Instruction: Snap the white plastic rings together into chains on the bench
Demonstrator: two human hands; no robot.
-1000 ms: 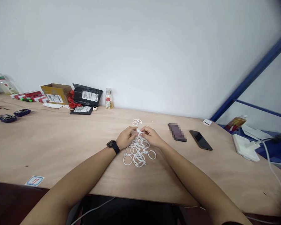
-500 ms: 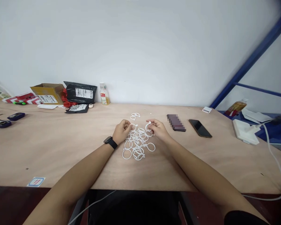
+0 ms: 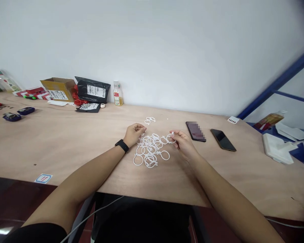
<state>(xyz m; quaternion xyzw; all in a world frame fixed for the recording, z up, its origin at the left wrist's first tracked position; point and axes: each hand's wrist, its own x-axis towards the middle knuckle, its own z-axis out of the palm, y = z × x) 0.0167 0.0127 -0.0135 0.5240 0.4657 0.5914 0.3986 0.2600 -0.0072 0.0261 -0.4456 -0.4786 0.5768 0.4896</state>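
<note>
A heap of white plastic rings (image 3: 150, 150) lies on the wooden table (image 3: 66, 145) in front of me. My left hand (image 3: 134, 133), with a black watch on its wrist, is closed at the heap's upper left edge, its fingertips pinched on a small white piece I cannot make out. My right hand (image 3: 182, 141) is closed on one white ring (image 3: 170, 138) at the heap's right side, a little apart from the pile. A few more white rings (image 3: 149, 120) lie separately just beyond the heap.
Two dark phones (image 3: 195, 131) (image 3: 223, 139) lie to the right. A small bottle (image 3: 118, 94), black mail bags (image 3: 93, 90) and a cardboard box (image 3: 57, 88) stand along the wall at left. White devices and cables (image 3: 277, 148) sit at the far right, near a blue frame.
My hands were together over the heap's top; they have drawn apart. The right hand has moved rightward with a ring, and the left has stayed at the upper left.
</note>
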